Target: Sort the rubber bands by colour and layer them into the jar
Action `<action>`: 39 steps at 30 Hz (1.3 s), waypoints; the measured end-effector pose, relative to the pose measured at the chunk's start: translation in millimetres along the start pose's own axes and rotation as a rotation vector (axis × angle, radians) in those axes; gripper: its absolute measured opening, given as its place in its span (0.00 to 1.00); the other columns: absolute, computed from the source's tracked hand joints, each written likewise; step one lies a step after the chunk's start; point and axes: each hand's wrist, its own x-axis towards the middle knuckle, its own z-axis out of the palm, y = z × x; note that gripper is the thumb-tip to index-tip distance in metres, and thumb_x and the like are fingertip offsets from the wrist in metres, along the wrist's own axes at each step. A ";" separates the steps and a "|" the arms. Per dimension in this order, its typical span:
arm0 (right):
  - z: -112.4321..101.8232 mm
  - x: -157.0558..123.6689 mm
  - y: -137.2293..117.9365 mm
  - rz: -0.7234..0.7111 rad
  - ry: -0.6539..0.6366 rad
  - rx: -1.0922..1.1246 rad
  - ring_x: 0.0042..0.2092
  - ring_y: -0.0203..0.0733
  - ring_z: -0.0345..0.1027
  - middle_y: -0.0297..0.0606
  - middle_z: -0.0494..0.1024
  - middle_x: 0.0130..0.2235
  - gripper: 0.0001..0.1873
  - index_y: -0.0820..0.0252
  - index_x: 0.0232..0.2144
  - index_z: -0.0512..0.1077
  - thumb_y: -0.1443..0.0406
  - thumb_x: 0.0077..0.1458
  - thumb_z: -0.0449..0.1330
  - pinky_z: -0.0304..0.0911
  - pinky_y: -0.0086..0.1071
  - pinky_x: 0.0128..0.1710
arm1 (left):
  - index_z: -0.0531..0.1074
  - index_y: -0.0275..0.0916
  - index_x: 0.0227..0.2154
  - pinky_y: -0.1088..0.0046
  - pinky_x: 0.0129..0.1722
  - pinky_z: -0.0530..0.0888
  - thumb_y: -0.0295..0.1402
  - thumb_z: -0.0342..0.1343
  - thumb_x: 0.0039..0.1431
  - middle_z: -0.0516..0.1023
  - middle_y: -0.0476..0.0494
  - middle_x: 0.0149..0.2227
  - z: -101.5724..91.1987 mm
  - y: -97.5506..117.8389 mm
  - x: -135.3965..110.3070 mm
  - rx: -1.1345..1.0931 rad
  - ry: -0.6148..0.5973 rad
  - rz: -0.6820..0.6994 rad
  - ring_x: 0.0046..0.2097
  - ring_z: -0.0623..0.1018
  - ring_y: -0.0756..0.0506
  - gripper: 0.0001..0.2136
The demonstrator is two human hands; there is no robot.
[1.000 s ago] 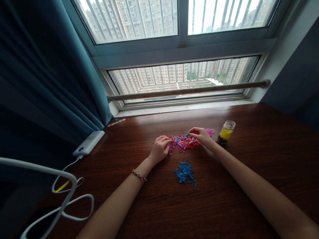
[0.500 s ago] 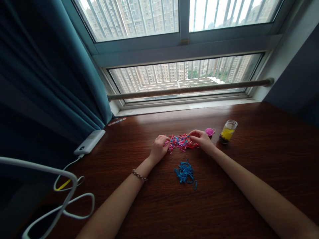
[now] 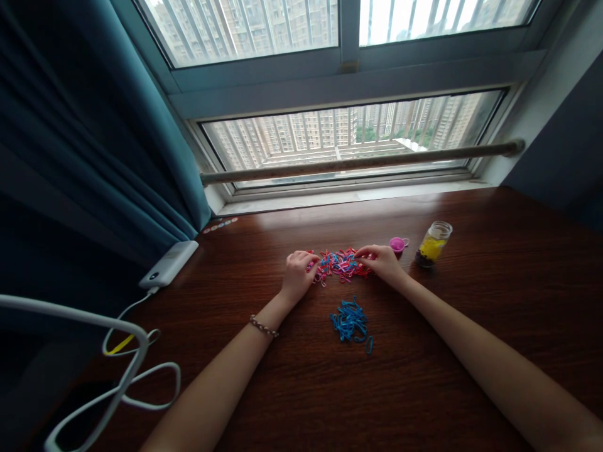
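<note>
A heap of small red, pink and blue rubber bands (image 3: 340, 263) lies on the dark wooden table (image 3: 424, 351). My left hand (image 3: 298, 275) rests at the heap's left end, fingers curled onto the bands. My right hand (image 3: 381, 260) is at its right end, fingertips pinched in the bands. What either pinch holds is too small to make out. Nearer to me lies a separate pile of blue bands (image 3: 350, 321).
A pink lid (image 3: 397, 243) and a small glass jar (image 3: 432, 243) with yellow contents stand right of my right hand. A white power bank (image 3: 168, 263) with its looping white cable (image 3: 136, 376) lies at the left. A teal curtain (image 3: 94, 138) hangs left of the window.
My right hand has sunk from a raised pinch over the heap down onto its right end. The view has shifted slightly; both piles stay where they were.
</note>
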 end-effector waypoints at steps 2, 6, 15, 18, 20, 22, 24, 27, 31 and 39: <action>1.3 -1.3 1.9 -0.051 -0.014 -0.131 0.33 0.40 0.68 0.38 0.77 0.31 0.08 0.59 0.30 0.76 0.63 0.44 0.62 0.63 0.31 0.35 | 0.72 0.40 0.29 0.61 0.43 0.65 0.30 0.54 0.52 0.75 0.45 0.33 -0.4 -0.3 -0.2 0.021 0.012 -0.029 0.40 0.71 0.43 0.03; 5.0 -3.2 4.5 -0.080 -0.074 -0.250 0.35 0.40 0.67 0.37 0.76 0.31 0.05 0.56 0.29 0.76 0.65 0.45 0.62 0.62 0.31 0.37 | 0.73 0.41 0.29 0.60 0.43 0.64 0.28 0.54 0.51 0.75 0.44 0.34 -1.2 1.1 -0.8 0.037 0.032 -0.048 0.41 0.70 0.42 0.04; 5.5 -2.2 1.3 -0.070 0.040 -0.060 0.34 0.39 0.69 0.37 0.77 0.32 0.08 0.60 0.32 0.73 0.64 0.47 0.59 0.64 0.31 0.34 | 0.72 0.44 0.37 0.49 0.52 0.54 0.29 0.49 0.56 0.74 0.45 0.42 4.1 2.3 -2.1 0.035 -0.093 -0.013 0.51 0.65 0.40 0.09; 7.0 -1.4 3.2 -0.038 0.067 0.041 0.35 0.40 0.70 0.39 0.76 0.33 0.09 0.62 0.33 0.73 0.64 0.48 0.58 0.65 0.31 0.36 | 0.71 0.45 0.38 0.46 0.52 0.51 0.30 0.47 0.57 0.74 0.45 0.44 6.0 0.5 -2.5 0.029 -0.143 -0.026 0.54 0.63 0.39 0.09; 8.2 -1.2 5.2 -0.001 0.075 0.100 0.36 0.41 0.70 0.39 0.77 0.34 0.10 0.62 0.33 0.72 0.63 0.47 0.59 0.66 0.32 0.37 | 0.71 0.44 0.36 0.46 0.53 0.50 0.30 0.47 0.57 0.74 0.46 0.44 5.0 1.0 -2.3 0.016 -0.151 -0.020 0.54 0.63 0.40 0.08; 9.1 -1.1 6.8 0.028 0.078 0.143 0.36 0.42 0.71 0.39 0.77 0.34 0.11 0.62 0.34 0.72 0.63 0.47 0.59 0.67 0.33 0.38 | 0.71 0.43 0.34 0.47 0.53 0.50 0.31 0.48 0.57 0.74 0.47 0.43 3.1 2.5 -1.9 0.002 -0.146 -0.017 0.54 0.63 0.40 0.07; 9.4 -1.2 7.0 0.034 0.086 0.174 0.36 0.42 0.71 0.39 0.77 0.34 0.11 0.62 0.34 0.73 0.63 0.46 0.60 0.67 0.34 0.39 | 0.71 0.43 0.32 0.49 0.54 0.50 0.31 0.50 0.56 0.74 0.47 0.42 1.4 4.0 -1.3 -0.013 -0.140 -0.014 0.53 0.64 0.41 0.05; 8.8 -1.4 4.3 0.023 0.096 0.213 0.37 0.42 0.71 0.40 0.77 0.35 0.11 0.62 0.33 0.73 0.63 0.45 0.60 0.67 0.34 0.39 | 0.70 0.42 0.31 0.50 0.54 0.51 0.30 0.52 0.54 0.75 0.47 0.40 0.0 5.2 -0.1 -0.033 -0.131 -0.018 0.52 0.66 0.41 0.03; 6.3 -0.7 -1.4 0.054 0.094 0.264 0.36 0.42 0.71 0.40 0.77 0.34 0.12 0.63 0.33 0.73 0.63 0.45 0.60 0.67 0.34 0.39 | 0.68 0.40 0.29 0.54 0.53 0.55 0.29 0.53 0.53 0.75 0.47 0.36 -0.5 4.6 2.0 -0.071 -0.120 -0.050 0.48 0.68 0.42 0.01; 3.2 -0.9 -10.3 0.192 0.042 0.440 0.25 0.36 0.67 0.39 0.76 0.28 0.16 0.64 0.31 0.73 0.58 0.41 0.63 0.63 0.28 0.24 | 0.69 0.39 0.28 0.61 0.47 0.63 0.31 0.52 0.54 0.74 0.45 0.35 0.5 -0.5 3.6 -0.105 -0.043 -0.157 0.43 0.70 0.44 0.03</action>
